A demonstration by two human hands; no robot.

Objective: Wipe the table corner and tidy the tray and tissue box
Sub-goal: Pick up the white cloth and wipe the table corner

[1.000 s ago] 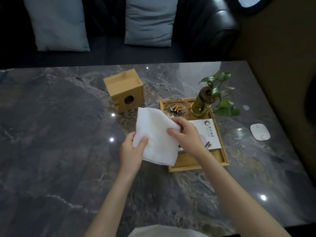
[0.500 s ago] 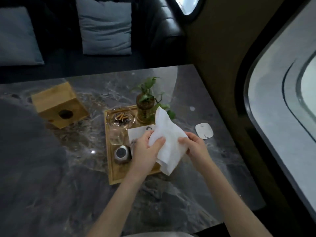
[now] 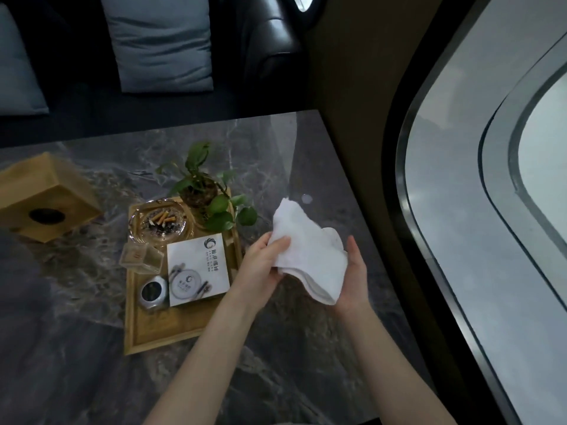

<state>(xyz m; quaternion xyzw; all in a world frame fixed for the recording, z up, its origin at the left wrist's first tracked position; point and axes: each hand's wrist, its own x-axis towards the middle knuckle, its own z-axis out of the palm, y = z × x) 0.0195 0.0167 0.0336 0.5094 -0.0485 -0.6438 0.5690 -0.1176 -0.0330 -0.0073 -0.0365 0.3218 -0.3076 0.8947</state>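
A wooden tray (image 3: 159, 338) lies on the marble table (image 3: 76, 348), a wooden tissue box (image 3: 46, 194) well left.

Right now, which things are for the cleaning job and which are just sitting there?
For the job: white cloth in left hand and right hand, wooden tray, tissue box, table.

Just sitting: ashtray, plant, card, cushions.

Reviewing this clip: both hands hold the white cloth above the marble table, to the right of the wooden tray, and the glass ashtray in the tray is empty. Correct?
Not quite. The head view shows the glass ashtray holding cigarette butts and ash. The rest stands: the left hand and right hand hold the white cloth above the marble table, right of the wooden tray.
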